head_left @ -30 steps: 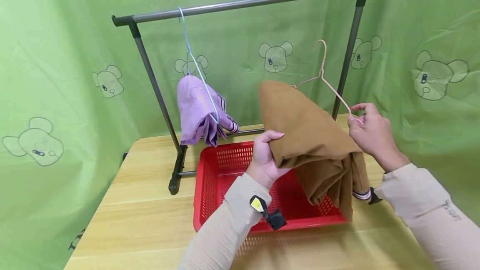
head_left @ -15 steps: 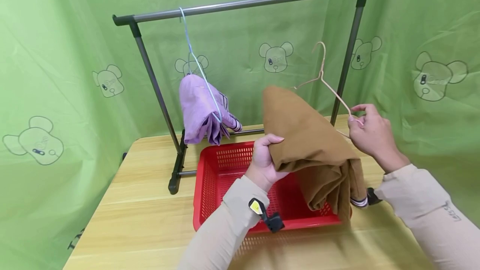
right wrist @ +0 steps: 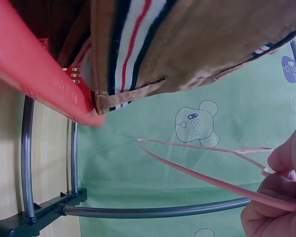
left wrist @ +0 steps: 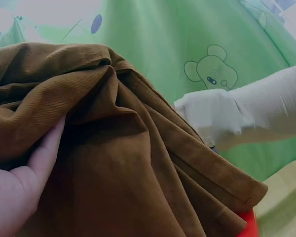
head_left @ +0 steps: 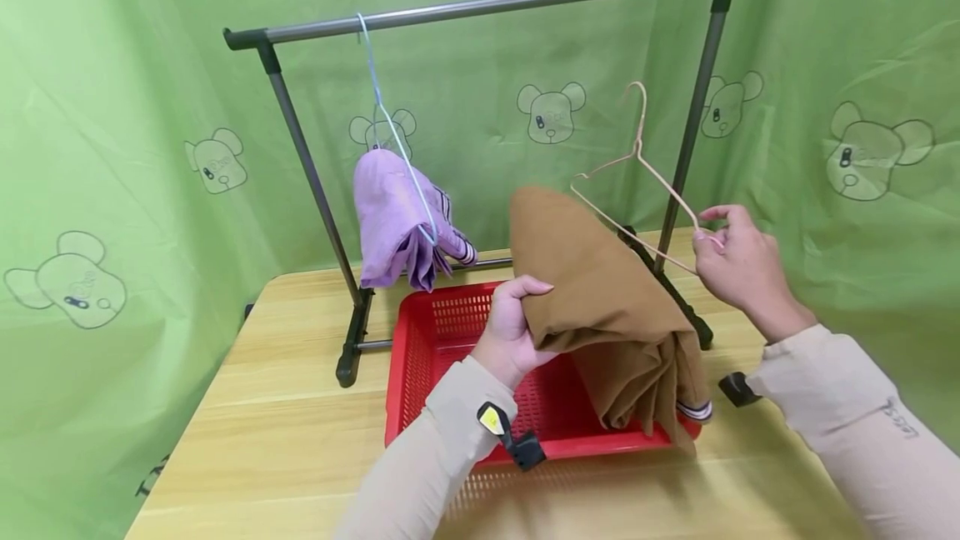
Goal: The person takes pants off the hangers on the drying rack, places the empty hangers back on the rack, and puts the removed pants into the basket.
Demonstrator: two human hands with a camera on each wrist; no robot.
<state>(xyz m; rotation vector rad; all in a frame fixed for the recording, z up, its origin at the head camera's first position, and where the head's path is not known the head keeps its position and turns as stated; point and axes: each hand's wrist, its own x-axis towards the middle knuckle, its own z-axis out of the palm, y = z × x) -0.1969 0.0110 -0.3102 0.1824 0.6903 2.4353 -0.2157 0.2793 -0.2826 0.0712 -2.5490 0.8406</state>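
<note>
My left hand [head_left: 517,323] grips a folded brown garment [head_left: 600,282], thumb on its near left edge and the other fingers hidden beneath. Loose brown folds hang over the basket in the head view. Seen from the right wrist, the garment [right wrist: 202,44] carries a white, red and navy stripe. My right hand [head_left: 742,261] pinches one lower corner of a thin pink clothes hanger [head_left: 637,150], hook upward. The hanger [right wrist: 202,175] stands apart from the cloth in the right wrist view, its bar bare.
A dark metal clothes rack [head_left: 510,5] stands on the wooden table [head_left: 285,407]. From its left end hangs a blue hanger [head_left: 397,136] with a purple garment [head_left: 397,207]. The red perforated basket [head_left: 408,357] lies below the brown garment. Green curtain [head_left: 465,107] surrounds the table.
My left hand has brought the brown garment left and slightly down. The pink hanger's lower bar, earlier mostly behind the cloth, now shows; the right hand has barely moved.
</note>
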